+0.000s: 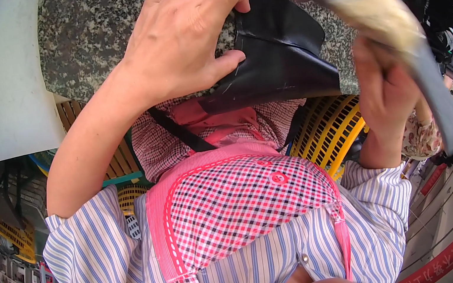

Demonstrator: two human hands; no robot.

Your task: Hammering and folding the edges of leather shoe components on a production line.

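Observation:
My left hand (181, 47) is over the dark speckled stone slab (83, 39), fingers spread and index stretched out. Its thumb and a bent fingertip touch the left edge of a black, leather-like piece (286, 65), which has a folded or seamed flap across it. The near end of this piece hangs over the slab's front edge. On the right, my right hand (388, 84) is closed round a hammer (390, 12), raised above the slab's right side. Motion blurs the hammer; its rounded metal head points to the far left, its dark handle end toward me.
A white board (5, 88) stands left of the slab. Below the slab's edge are a yellow plastic basket (327, 133) and wooden slats (122, 162). Black pieces (440, 4) lie piled at the far right. Beside my right arm shows another person's flowered sleeve (421, 140).

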